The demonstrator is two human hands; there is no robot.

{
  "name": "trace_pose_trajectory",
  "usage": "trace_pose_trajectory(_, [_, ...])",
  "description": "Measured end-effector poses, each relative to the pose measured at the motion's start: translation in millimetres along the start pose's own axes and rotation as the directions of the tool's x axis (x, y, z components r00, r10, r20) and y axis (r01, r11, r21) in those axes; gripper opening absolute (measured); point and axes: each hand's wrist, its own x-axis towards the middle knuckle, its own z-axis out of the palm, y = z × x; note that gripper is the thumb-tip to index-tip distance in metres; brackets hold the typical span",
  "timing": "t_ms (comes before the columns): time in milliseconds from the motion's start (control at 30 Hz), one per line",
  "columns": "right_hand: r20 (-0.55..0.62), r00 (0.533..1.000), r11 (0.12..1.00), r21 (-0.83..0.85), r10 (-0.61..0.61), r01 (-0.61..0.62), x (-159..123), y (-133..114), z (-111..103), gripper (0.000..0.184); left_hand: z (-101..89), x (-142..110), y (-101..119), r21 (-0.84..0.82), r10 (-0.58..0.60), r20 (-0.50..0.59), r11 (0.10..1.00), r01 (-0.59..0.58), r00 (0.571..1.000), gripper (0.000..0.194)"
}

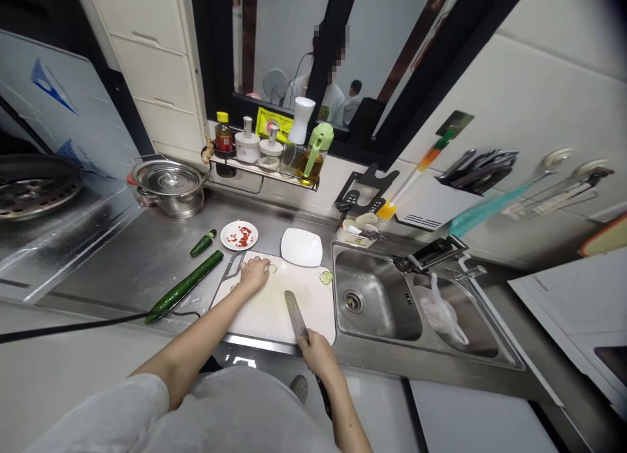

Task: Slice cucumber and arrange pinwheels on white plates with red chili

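With my right hand I'm gripping a knife; my left hand is resting on the board, its hold unclear.

From here I can see the sink, a plastic bag lying in its right basin and the tap at its back edge. On the wall above the sink I make out a utensil holder. Up and left of the sink I have a rack bearing an oil bottle and a sauce bottle. Well left of the sink I spot a lidded pot.
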Motion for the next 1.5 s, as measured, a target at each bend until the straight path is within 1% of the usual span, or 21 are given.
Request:
trace_pose_trajectory(100, [0.009, 1.000, 1.000, 0.005, 0.018, -0.018, -2.7, 2.0, 0.1, 0.033, 4.3, 15.3, 6.5, 0.044, 0.023, 0.031, 0.999, -0.024, 0.999, 0.037])
trace_pose_trajectory(233, [-0.008, 0.999, 0.998, 0.054, 0.031, -0.031, -5.0, 5.9, 3.5, 0.033, 8.3, 27.2, 6.5, 0.065, 0.054, 0.063, 0.996, -0.058, 0.997, 0.030])
trace_pose_trajectory(400, [-0.029, 0.998, 0.992, 0.110, 0.061, -0.058, -5.2, 4.7, 10.6, 0.033, 8.6, 32.2, 5.8, 0.056, 0.082, 0.106, 0.994, -0.088, 0.991, 0.025])
trace_pose_trajectory(600, [-0.041, 0.999, 0.994, 0.105, 0.027, -0.022, -3.0, -1.5, 14.3, 0.032, 7.7, 36.9, 4.3, 0.042, 0.061, 0.112, 0.997, -0.066, 0.992, 0.032])
trace_pose_trajectory(667, [-0.043, 0.999, 0.995, 0.100, 0.023, -0.019, -2.0, -2.5, 13.6, 0.032, 7.6, 37.9, 4.0, 0.042, 0.054, 0.116, 0.997, -0.059, 0.992, 0.031])
trace_pose_trajectory(800, [-0.054, 0.998, 0.995, 0.097, 0.021, -0.016, 0.3, -1.7, 11.6, 0.032, 7.4, 37.9, 4.9, 0.039, 0.062, 0.130, 0.997, -0.068, 0.990, 0.023])
trace_pose_trajectory(1033, [-0.041, 0.999, 0.998, 0.066, -0.010, 0.013, 5.2, -1.5, 4.2, 0.031, 5.9, 36.2, 7.8, 0.024, 0.065, 0.134, 0.997, -0.069, 0.989, 0.023])
trace_pose_trajectory(1200, [-0.018, 1.000, 1.000, 0.028, -0.014, 0.014, 10.4, -5.2, -6.4, 0.032, 2.2, 33.2, 10.0, 0.006, 0.056, 0.132, 0.998, -0.057, 0.990, 0.013])
trace_pose_trajectory(1400, [0.002, 0.999, 0.999, -0.003, -0.034, 0.034, 15.9, -8.3, -17.0, 0.032, -4.0, 22.5, 11.7, -0.062, 0.045, 0.147, 0.997, -0.037, 0.988, 0.006])
trace_pose_trajectory(1500, [0.008, 0.999, 0.998, -0.025, -0.049, 0.049, 18.2, -9.5, -19.5, 0.032, -4.7, 12.8, 9.8, -0.101, 0.009, 0.171, 0.995, 0.008, 0.985, 0.012])
